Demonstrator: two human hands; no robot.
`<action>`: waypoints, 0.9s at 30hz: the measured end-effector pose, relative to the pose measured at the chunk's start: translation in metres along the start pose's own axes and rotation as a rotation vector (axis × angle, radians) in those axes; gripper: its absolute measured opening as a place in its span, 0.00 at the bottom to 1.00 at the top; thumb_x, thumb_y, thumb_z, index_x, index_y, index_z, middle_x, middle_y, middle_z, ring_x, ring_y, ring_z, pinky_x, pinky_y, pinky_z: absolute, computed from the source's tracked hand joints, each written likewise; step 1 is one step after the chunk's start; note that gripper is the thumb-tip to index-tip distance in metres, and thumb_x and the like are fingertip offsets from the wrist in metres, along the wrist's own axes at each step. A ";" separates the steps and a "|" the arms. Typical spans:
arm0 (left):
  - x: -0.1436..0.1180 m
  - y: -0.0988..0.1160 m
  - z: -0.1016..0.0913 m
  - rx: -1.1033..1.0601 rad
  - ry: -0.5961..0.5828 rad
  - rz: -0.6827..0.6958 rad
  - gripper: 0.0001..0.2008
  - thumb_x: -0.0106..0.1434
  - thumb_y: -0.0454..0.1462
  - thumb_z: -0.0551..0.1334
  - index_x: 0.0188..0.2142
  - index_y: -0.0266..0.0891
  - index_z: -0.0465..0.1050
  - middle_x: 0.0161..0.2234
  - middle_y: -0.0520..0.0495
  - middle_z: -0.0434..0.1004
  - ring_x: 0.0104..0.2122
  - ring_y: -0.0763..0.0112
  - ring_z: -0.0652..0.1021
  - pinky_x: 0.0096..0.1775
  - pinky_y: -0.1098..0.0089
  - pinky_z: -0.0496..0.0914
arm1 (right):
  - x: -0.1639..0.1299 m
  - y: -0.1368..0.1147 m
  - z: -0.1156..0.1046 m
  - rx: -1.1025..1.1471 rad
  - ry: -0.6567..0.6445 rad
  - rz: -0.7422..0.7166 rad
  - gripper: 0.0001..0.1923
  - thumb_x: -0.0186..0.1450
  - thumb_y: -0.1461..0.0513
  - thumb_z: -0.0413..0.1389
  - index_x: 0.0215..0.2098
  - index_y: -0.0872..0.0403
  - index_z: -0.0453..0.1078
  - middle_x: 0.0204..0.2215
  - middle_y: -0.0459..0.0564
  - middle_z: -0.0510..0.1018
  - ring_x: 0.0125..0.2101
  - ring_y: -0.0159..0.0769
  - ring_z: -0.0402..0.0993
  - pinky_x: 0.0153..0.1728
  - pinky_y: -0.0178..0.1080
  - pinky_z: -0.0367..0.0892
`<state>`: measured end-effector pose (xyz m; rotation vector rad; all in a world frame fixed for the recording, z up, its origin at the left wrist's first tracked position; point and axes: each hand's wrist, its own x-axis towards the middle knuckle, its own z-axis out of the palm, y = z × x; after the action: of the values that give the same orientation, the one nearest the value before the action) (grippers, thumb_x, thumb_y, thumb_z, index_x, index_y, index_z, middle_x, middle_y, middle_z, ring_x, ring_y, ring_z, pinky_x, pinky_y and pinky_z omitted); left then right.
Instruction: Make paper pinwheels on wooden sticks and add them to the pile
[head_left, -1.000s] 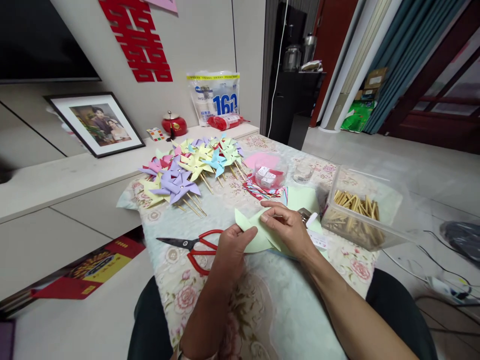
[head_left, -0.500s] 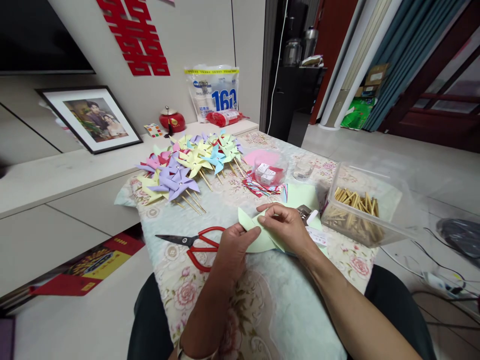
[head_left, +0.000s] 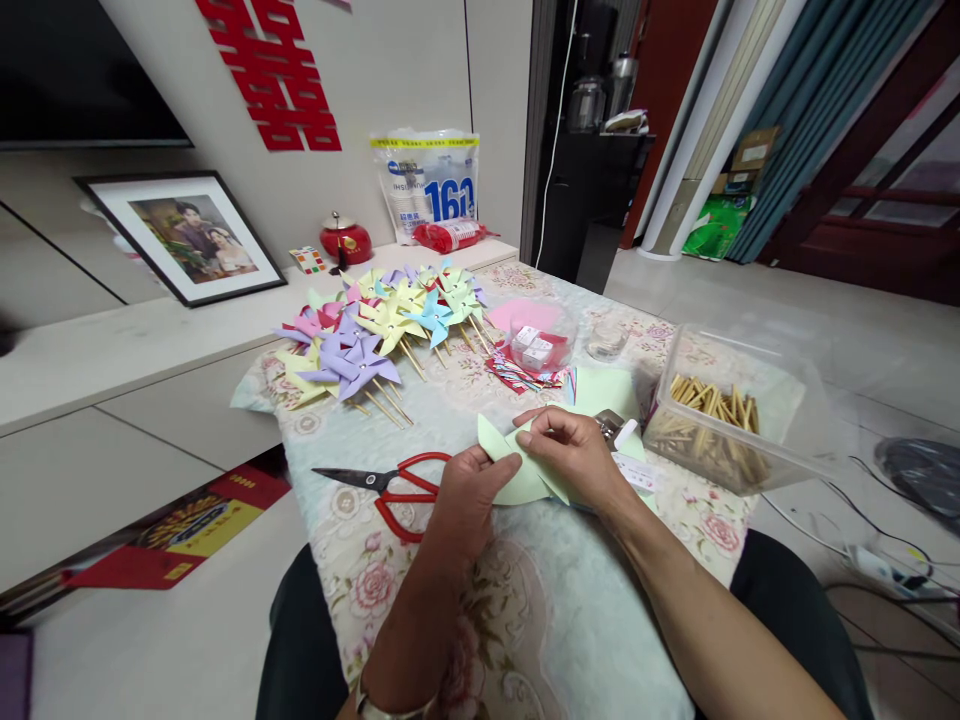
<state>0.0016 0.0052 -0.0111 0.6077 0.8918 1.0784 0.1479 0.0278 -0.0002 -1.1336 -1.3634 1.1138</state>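
Note:
Between my two hands is a light green paper pinwheel, its blades partly folded in over the middle. My left hand pinches its left side, thumb on top. With bent fingers, my right hand presses near its centre; whatever small thing may be under those fingertips is hidden. Red-handled scissors lie half open just left of my left hand. Beyond my right hand rest light green paper sheets and a metal object, partly covered.
Several finished paper pinwheels on sticks are piled at the table's back left. A clear plastic box of short golden sticks stands at the right edge. A round clear container sits on patterned paper strips, near a small clear dish.
Both hands stay almost in place on the green paper, with no clear change in their grip. The whole view has shifted very slightly.

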 end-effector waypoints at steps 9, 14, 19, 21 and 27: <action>-0.002 0.005 -0.002 -0.008 0.015 0.036 0.21 0.45 0.38 0.75 0.38 0.29 0.80 0.28 0.42 0.84 0.28 0.62 0.81 0.31 0.70 0.71 | 0.001 -0.001 -0.001 0.078 -0.066 -0.002 0.06 0.54 0.60 0.65 0.30 0.53 0.76 0.45 0.53 0.78 0.45 0.42 0.74 0.45 0.41 0.67; -0.002 0.005 -0.001 -0.007 0.026 0.038 0.22 0.44 0.38 0.76 0.38 0.30 0.80 0.29 0.42 0.84 0.29 0.61 0.82 0.31 0.70 0.71 | 0.000 0.000 -0.003 0.027 -0.073 -0.005 0.06 0.56 0.58 0.64 0.28 0.53 0.75 0.45 0.54 0.78 0.45 0.44 0.75 0.44 0.42 0.67; 0.001 0.006 -0.005 -0.021 0.055 0.048 0.22 0.45 0.38 0.75 0.39 0.30 0.79 0.31 0.41 0.84 0.31 0.60 0.82 0.32 0.69 0.72 | 0.001 -0.004 -0.007 -0.075 -0.025 -0.063 0.07 0.58 0.58 0.63 0.33 0.52 0.78 0.49 0.55 0.77 0.51 0.46 0.72 0.46 0.44 0.67; 0.001 0.007 -0.006 -0.032 0.073 0.049 0.22 0.44 0.38 0.75 0.40 0.31 0.79 0.32 0.41 0.84 0.33 0.58 0.82 0.33 0.68 0.73 | 0.001 -0.006 -0.008 -0.095 -0.009 -0.092 0.07 0.58 0.58 0.64 0.34 0.51 0.78 0.50 0.56 0.75 0.53 0.46 0.71 0.46 0.45 0.68; -0.001 0.014 -0.006 -0.054 0.126 0.046 0.21 0.43 0.40 0.75 0.37 0.35 0.79 0.31 0.43 0.84 0.32 0.57 0.82 0.34 0.66 0.74 | 0.000 -0.005 -0.005 -0.079 -0.081 -0.082 0.13 0.55 0.61 0.66 0.39 0.50 0.77 0.60 0.54 0.68 0.56 0.45 0.69 0.47 0.44 0.69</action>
<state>-0.0103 0.0099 -0.0028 0.5220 0.9590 1.1887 0.1529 0.0273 0.0047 -1.0890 -1.5144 1.0648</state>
